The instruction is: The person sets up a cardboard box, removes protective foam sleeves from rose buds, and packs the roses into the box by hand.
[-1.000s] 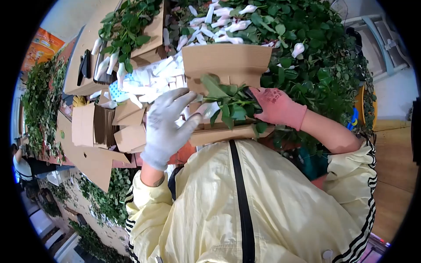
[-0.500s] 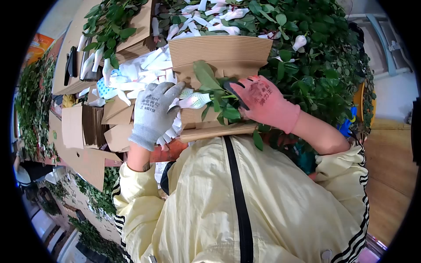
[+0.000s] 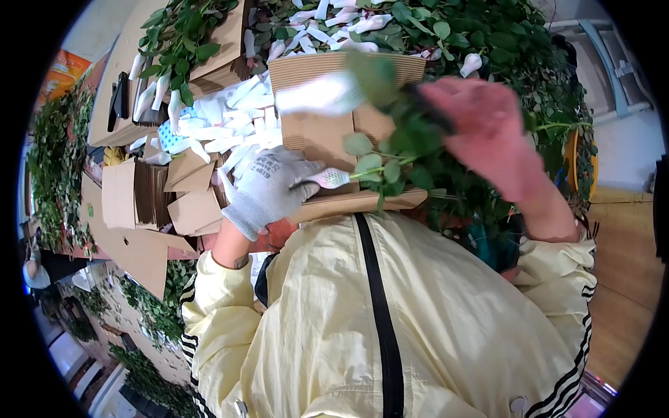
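Note:
My left hand (image 3: 275, 182), in a grey glove, has its thumb and fingers closed around the head of a rose (image 3: 333, 178) in white netting. That rose's stem and leaves lie to the right over the front edge of a corrugated cardboard sheet (image 3: 317, 134). My right hand (image 3: 484, 129), in a red glove, is raised at the sheet's right side and smeared by motion. It grips the leafy stem of a second rose (image 3: 317, 95), whose pale wrapped head is blurred over the sheet. The fingertips of the right hand are partly hidden by leaves.
White paper or net sleeves (image 3: 244, 115) lie left of the sheet. Folded cardboard pieces (image 3: 120, 194) stand further left. More wrapped roses (image 3: 369, 24) and a thick mass of leafy stems (image 3: 516, 90) fill the back and right. A dark phone-like object (image 3: 118, 101) lies at far left.
My right hand has moved away from me and to the right, lifting a rose. My left hand has come nearer my body and closed on another rose's head.

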`<state>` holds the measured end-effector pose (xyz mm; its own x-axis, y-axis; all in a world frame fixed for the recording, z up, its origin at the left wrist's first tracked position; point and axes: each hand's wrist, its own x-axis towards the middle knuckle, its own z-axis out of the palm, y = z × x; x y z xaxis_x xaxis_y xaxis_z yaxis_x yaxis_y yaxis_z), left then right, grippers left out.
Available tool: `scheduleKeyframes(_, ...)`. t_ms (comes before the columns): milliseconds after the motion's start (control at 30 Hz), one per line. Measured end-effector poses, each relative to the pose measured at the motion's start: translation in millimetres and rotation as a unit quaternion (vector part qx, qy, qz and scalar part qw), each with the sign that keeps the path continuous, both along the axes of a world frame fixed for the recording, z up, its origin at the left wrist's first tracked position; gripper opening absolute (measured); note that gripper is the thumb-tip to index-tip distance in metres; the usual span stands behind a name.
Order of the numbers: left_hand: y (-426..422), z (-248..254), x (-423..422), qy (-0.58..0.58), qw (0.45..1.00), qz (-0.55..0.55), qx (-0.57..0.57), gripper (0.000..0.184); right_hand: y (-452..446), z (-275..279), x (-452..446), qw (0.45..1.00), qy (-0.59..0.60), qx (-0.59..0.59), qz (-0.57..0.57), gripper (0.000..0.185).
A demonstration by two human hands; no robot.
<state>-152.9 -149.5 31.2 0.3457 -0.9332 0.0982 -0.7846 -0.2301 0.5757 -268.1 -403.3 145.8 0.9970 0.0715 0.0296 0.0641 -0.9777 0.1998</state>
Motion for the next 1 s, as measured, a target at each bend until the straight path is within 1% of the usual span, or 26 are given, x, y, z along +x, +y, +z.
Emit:
scheduleKeyframes(33,-1.3,1.0,1.6,-0.012,1.0,0.023,0.018,0.032,6.3,-12.1,1.2,0.999,0.03,-0.018,-0.004,0.012)
scheduleKeyframes(67,-1.7,2.9,1.3,-0.015,1.0,0.019,0.018,0.032,6.8,-34.9,2.9,0.994,0.0,-0.077,0.082,0.011)
scheduleKeyframes(100,-1.3,4.9,0.4,-0.008,0.998,0.028,0.049,0.031,5.1,-56.1,1.7,0.993,0.024,-0.047,0.107,0.015)
scheduleKeyframes(133,-0.4,7.1,0.7,-0.003,0.996,0.041,0.079,0.03,10.2,-63.9,-0.1,0.985,0.136,-0.064,0.091,0.018)
scheduleKeyframes(167,1.4,9.0,1.7,0.002,0.993,0.056,0.108,0.029,3.6,-76.3,-9.3,0.985,0.116,-0.005,0.129,0.021)
scheduleKeyframes(200,3.6,10.5,1.7,0.0,0.992,0.061,0.108,0.029,-4.7,-84.2,-16.3,0.979,0.097,0.055,0.168,0.025)
scheduleKeyframes(233,5.6,11.0,0.6,-0.002,0.992,0.068,0.106,0.029,-5.1,-81.9,-14.0,0.979,0.096,0.055,0.172,0.025)
scheduleKeyframes(267,6.8,10.4,-0.9,-0.002,0.992,0.072,0.105,0.029,-4.9,-78.0,-13.8,0.98,0.121,0.058,0.144,0.027)
scheduleKeyframes(300,7.8,7.9,0.8,-0.005,0.993,0.053,0.108,0.025,-4.8,-76.0,-15.5,0.981,0.147,0.062,0.113,0.03)
scheduleKeyframes(333,7.8,5.5,2.0,-0.004,0.993,0.048,0.109,0.025,-6.5,-76.2,-16.8,0.981,0.148,0.064,0.109,0.03)
scheduleKeyframes(400,4.7,1.7,4.6,-0.008,0.999,-0.007,0.04,0.022,-13.2,-74.9,-17.8,0.987,0.009,0.096,0.13,0.033)
scheduleKeyframes(433,3.8,0.2,5.3,-0.009,0.999,-0.012,0.039,0.022,-8.9,-64.7,-14.6,0.995,0.03,0.055,0.078,0.034)
scheduleKeyframes(533,0.1,-0.7,4.3,0.02,0.999,-0.014,0.026,0.024,3.0,-60.8,-4.7,0.995,0.05,0.082,0.041,0.035)
scheduleKeyframes(567,-2.6,0.4,2.9,0.02,1.0,-0.016,-0.001,0.024,6.4,-71.5,-5.4,0.992,0.06,0.089,0.06,0.034)
scheduleKeyframes(600,-4.2,1.3,2.5,0.02,0.999,-0.018,-0.028,0.023,8.3,-87.8,-7.6,0.989,0.106,0.087,0.055,0.033)
scheduleKeyframes(633,-3.0,1.3,2.9,0.018,0.999,-0.02,-0.027,0.023,3.4,-109.4,-17.9,0.992,0.045,0.073,0.089,0.037)
scheduleKeyframes(667,0.1,0.7,2.4,-0.006,1.0,-0.013,-0.007,0.024,1.7,-116.5,-24.9,0.99,-0.016,0.058,0.125,0.043)
scheduleKeyframes(700,3.4,0.7,1.6,-0.029,0.999,-0.005,0.013,0.024,-0.9,-119.6,-27.5,0.99,-0.017,0.059,0.125,0.043)
scheduleKeyframes(733,5.9,3.9,0.9,-0.03,0.999,-0.004,0.014,0.024,-0.2,-114.4,-27.1,0.992,0.022,0.071,0.102,0.043)
scheduleKeyframes(767,7.9,10.2,0.4,-0.037,0.998,0.026,0.033,0.025,0.5,-111.9,-27.3,0.992,0.062,0.082,0.078,0.043)
scheduleKeyframes(800,8.6,16.2,0.4,-0.045,0.996,0.054,0.051,0.027,1.1,-113.8,-28.1,0.992,0.062,0.084,0.077,0.043)
scheduleKeyframes(833,6.6,22.4,1.2,-0.046,0.996,0.051,0.051,0.027,1.1,-116.2,-28.3,0.991,0.062,0.09,0.076,0.043)
scheduleKeyframes(900,-0.4,31.3,0.6,-0.116,0.99,0.064,-0.047,0.028,4.2,-113.4,-27.7,0.991,0.063,0.096,0.074,0.042)
scheduleKeyframes(933,-4.9,29.2,1.4,-0.116,0.99,0.064,-0.048,0.028,9.6,-105.9,-24.8,0.99,0.098,0.085,0.05,0.042)
scheduleKeyframes(967,-10.7,23.6,3.7,-0.118,0.991,0.009,-0.063,0.029,12.2,-101.4,-23.0,0.988,0.131,0.073,0.025,0.042)
scheduleKeyframes(1000,-15.6,16.2,6.3,-0.12,0.989,-0.046,-0.078,0.03,9.0,-106.0,-25.1,0.989,0.129,0.072,0.025,0.042)
